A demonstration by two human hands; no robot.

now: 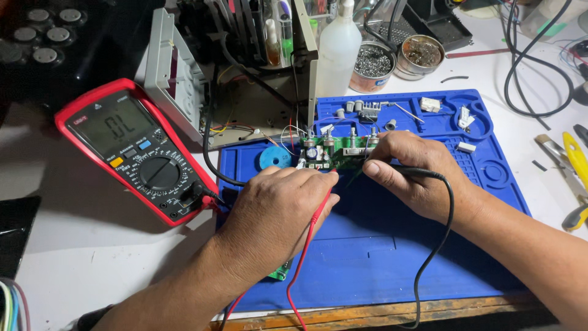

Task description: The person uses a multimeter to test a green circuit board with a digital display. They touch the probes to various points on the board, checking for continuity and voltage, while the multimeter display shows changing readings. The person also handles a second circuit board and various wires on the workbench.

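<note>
A blue work mat (367, 257) fills the middle of the frame, with a red multimeter (138, 150) at the left. On the mat's upper part sits a small green circuit board (340, 156). The left hand (272, 214) pinches the red probe (315, 214); the right hand (416, 175) pinches the black probe (422, 173). Both tips meet the board. I'd judge that 2 steady tips, not slipping across neighbouring joints, matter most.
</note>
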